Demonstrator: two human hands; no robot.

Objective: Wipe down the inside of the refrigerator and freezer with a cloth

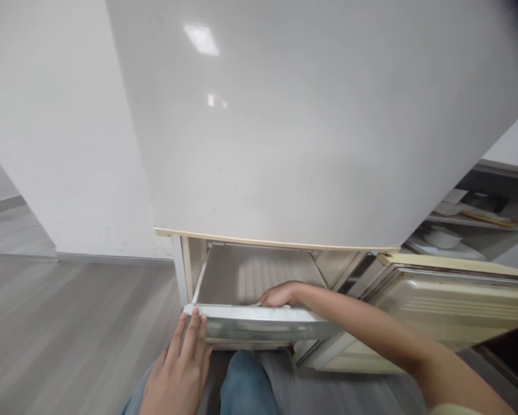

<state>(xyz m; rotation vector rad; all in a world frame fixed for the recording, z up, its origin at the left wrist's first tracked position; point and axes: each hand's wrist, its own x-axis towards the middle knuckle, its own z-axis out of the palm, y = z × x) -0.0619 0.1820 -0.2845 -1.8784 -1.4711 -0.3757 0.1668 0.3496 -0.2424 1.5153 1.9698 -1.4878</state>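
A pulled-out drawer (259, 326) with a white front rim and a clear, greyish front panel juts from the lower compartment of a white refrigerator (276, 144). My left hand (176, 363) rests its outstretched fingertips on the left end of the drawer's front rim. Reaching over that rim from the right, my right hand (280, 294) is bent down inside the drawer, just behind the front. Its fingers look curled, and a whitish edge shows beside them; what they hold, if anything, is hidden. The drawer's ribbed pale floor shows behind the hand.
The open lower refrigerator door (466, 300) stands to the right, under my right forearm. Shelves (470, 221) with assorted items are farther right. A white wall (68, 144) and grey wood-look floor (90, 328) lie left. My jeans-covered knee (248, 383) is below the drawer.
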